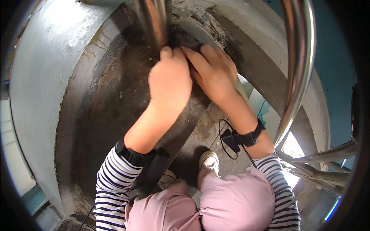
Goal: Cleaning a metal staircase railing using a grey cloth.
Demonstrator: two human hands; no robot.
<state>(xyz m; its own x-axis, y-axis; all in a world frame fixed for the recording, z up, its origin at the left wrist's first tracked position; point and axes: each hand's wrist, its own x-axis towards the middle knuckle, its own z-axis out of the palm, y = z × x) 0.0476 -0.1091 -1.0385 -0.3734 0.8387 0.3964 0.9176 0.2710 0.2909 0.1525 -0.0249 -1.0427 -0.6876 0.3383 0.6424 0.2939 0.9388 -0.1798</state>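
Observation:
Both my hands meet at the foot of a shiny metal post (157, 23), above a dark, worn step (115, 101). My left hand (170, 78) is bent at the wrist, its fingers curled near the post's base. Close beside it, my right hand (215, 72) reaches in from the right, thumb and index finger stretched toward the left fingertips. The backs of the hands and some blur hide whether anything lies between the fingers. Behind the fingertips is a dark, rough patch of broken plaster (214, 23).
A curved metal rail (299, 66) rises close to my right forearm, with more metal bars (323, 173) lower right. A pale curved wall (37, 95) bounds the left. My shoes (209, 161) stand on a patterned floor (199, 130). Black straps with small devices sit on both forearms.

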